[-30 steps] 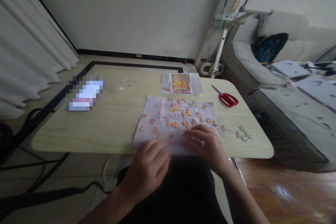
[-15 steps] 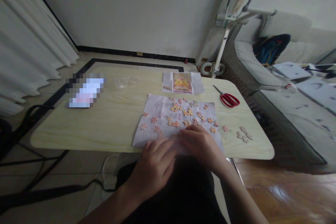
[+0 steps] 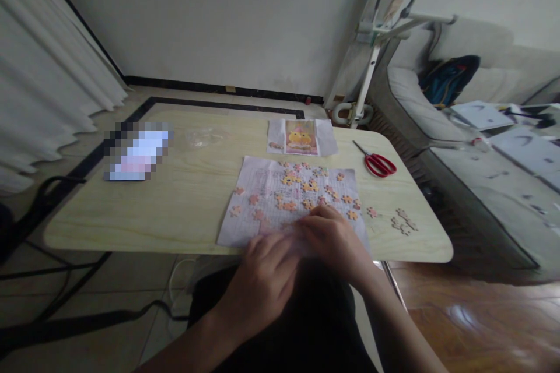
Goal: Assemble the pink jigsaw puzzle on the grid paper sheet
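Both hands meet at the near edge of a creased sheet of lined paper (image 3: 227,227) with writing on it. My left hand (image 3: 268,271) has its fingers curled and pressed together, close to the right fingers. My right hand (image 3: 335,239) is bent inward over the paper, thumb and fingers closed. Whatever lies between the fingertips is hidden and blurred. Jigsaw puzzle pieces in yellow, orange and pink lie over the sheet, among them a joined yellow cluster (image 3: 291,178), an orange group (image 3: 287,206) and loose pink pieces (image 3: 254,199).
Behind the sheet lies a reference picture (image 3: 301,137) of yellow characters. Red-handled scissors (image 3: 380,165) and several face-down pieces (image 3: 403,221) are at the table's right. A blurred-out phone-like screen (image 3: 140,154) and clear plastic (image 3: 203,137) lie left. A grey sofa (image 3: 481,204) stands beyond.
My left hand has shifted slightly right, closer to my right hand. The view has moved a little. The pieces on the paper look unmoved.
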A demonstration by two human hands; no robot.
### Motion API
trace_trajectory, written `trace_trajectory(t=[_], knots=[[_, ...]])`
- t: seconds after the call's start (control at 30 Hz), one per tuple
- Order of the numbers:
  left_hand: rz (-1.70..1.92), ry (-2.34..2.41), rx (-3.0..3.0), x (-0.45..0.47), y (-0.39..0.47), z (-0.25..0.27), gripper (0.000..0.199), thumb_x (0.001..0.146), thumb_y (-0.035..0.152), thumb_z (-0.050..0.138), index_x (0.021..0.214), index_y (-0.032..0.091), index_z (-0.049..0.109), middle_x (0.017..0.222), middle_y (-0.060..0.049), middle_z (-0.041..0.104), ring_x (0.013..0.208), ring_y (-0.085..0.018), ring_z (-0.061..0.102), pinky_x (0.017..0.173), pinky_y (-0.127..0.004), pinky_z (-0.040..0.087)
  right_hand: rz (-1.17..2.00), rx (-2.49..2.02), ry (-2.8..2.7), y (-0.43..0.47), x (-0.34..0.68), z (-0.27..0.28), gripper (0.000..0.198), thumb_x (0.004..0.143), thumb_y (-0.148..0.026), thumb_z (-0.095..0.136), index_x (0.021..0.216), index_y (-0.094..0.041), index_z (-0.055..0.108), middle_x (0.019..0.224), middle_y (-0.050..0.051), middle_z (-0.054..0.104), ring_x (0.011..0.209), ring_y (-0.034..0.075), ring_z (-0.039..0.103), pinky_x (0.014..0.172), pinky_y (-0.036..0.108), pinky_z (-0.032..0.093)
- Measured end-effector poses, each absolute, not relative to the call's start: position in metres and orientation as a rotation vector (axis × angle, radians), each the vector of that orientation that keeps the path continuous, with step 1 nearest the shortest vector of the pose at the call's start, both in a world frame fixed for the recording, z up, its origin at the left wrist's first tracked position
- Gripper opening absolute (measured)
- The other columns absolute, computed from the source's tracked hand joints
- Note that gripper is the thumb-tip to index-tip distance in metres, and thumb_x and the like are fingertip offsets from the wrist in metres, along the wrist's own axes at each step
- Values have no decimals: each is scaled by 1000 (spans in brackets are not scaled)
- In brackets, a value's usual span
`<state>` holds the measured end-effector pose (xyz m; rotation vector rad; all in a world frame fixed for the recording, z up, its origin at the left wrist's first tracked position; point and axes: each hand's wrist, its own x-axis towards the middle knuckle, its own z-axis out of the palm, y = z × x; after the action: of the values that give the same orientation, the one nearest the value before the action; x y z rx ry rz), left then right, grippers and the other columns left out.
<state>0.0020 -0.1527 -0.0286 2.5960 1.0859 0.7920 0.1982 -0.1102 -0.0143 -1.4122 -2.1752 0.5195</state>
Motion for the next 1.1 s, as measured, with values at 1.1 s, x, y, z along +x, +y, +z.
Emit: trace_trajectory(t=[1.1], knots=[[716, 1070, 2595, 3, -147, -26, 23, 95, 14, 47, 109, 16, 65, 120, -9, 64, 126, -26, 50, 107, -50, 34, 708, -1321, -2187, -99, 198, -5, 12, 90, -17, 63, 87, -20, 74, 86, 4, 69, 79, 16, 62, 73, 29, 49]])
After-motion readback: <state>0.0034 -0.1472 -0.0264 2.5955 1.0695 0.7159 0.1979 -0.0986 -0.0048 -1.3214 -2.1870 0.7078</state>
